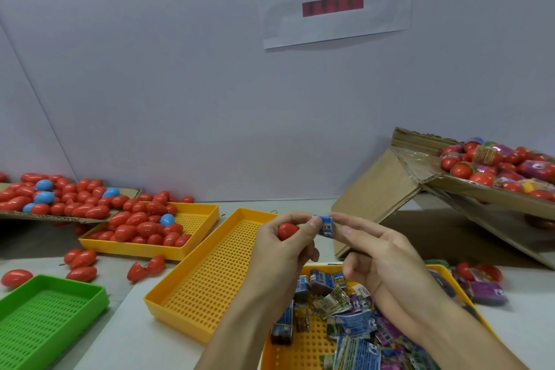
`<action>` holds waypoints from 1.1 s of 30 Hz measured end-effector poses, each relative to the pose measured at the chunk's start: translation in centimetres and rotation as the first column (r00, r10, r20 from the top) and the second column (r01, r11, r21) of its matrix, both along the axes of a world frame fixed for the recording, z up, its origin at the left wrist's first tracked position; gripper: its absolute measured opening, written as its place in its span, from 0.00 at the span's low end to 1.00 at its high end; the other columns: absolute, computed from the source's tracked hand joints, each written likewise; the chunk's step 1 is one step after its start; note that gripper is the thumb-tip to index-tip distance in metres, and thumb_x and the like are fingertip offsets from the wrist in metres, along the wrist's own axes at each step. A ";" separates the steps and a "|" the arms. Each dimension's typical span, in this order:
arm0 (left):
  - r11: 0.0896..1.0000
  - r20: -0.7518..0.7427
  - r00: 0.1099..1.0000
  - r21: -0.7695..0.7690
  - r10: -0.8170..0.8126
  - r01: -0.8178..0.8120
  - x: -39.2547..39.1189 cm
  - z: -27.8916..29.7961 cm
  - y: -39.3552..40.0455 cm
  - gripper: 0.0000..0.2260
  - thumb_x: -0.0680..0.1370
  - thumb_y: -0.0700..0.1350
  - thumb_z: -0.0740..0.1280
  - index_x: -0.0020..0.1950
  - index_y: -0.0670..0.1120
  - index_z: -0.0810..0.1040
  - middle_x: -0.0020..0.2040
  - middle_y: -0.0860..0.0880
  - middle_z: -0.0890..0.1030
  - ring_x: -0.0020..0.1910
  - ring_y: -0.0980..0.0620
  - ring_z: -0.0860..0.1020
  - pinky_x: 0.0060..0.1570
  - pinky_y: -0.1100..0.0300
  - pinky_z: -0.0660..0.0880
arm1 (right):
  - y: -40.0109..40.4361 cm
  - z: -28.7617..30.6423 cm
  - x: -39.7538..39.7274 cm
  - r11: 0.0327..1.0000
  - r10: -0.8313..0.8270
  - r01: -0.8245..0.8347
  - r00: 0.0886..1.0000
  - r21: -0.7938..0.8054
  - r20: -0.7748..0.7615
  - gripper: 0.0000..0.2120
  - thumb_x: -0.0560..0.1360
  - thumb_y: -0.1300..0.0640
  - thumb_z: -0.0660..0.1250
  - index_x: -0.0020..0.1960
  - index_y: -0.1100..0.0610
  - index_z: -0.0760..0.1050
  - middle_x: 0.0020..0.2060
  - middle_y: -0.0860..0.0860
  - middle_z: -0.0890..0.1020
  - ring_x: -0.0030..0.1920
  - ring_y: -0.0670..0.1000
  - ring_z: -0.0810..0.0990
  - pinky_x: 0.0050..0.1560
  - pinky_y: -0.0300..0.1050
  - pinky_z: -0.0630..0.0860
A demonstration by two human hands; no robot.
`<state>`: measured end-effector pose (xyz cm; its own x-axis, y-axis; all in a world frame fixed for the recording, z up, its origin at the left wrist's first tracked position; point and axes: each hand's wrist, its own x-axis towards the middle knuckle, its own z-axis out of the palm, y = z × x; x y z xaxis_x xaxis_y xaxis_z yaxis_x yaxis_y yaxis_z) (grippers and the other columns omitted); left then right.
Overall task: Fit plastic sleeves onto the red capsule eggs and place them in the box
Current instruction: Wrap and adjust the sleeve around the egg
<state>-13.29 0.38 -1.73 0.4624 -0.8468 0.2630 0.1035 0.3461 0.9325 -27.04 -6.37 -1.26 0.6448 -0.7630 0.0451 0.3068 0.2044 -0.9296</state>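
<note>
Both hands are holding a blue sleeve between them, with a red egg in the left

The left hand [280, 245] is cupping a red capsule egg [287, 231] in its curled fingers while its thumb and forefinger are pinching one edge of a blue printed plastic sleeve [326, 226]; the right hand [380, 260] is pinching the sleeve's other edge, its remaining fingers curling loosely. The sleeve is sitting just beside the egg, above an empty yellow perforated tray [210, 273] on the table [126, 321]. More sleeves are lying heaped in a yellow tray [303, 348] under the right forearm. Bare red eggs are filling another yellow tray [196, 221] at left, and sleeved eggs are lying in the tilted cardboard box [399, 186] at right
</note>
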 end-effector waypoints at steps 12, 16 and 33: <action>0.999 -0.051 0.998 0.022 -0.049 0.050 -0.1 0.4 0.3 0.05 0.67 0.43 0.75 0.40 0.43 0.84 0.33 0.46 0.75 0.28 0.51 0.71 0.29 0.60 0.73 | -0.4 0.0 -0.3 0.999 -0.044 0.044 0.999 0.009 -0.004 0.09 0.78 0.61 0.66 0.53 0.53 0.84 0.47 0.56 0.87 0.26 0.49 0.80 0.35 0.39 0.81; 0.998 -0.023 0.999 0.042 -0.041 0.042 -0.1 0.3 0.3 0.06 0.66 0.45 0.75 0.40 0.45 0.85 0.30 0.45 0.73 0.27 0.51 0.69 0.28 0.60 0.72 | -0.5 -0.1 -0.4 0.999 -0.043 0.043 0.999 0.015 0.008 0.09 0.78 0.60 0.65 0.53 0.54 0.84 0.49 0.55 0.87 0.30 0.50 0.83 0.42 0.44 0.79; 0.932 -0.009 0.945 0.160 -0.327 0.325 0.8 0.8 1.1 0.02 0.72 0.42 0.73 0.42 0.44 0.82 0.35 0.45 0.74 0.27 0.52 0.69 0.28 0.61 0.69 | -0.9 -0.1 -0.5 0.994 0.055 -0.062 0.995 -0.086 -0.079 0.14 0.79 0.54 0.61 0.53 0.56 0.85 0.51 0.56 0.85 0.51 0.54 0.84 0.47 0.48 0.79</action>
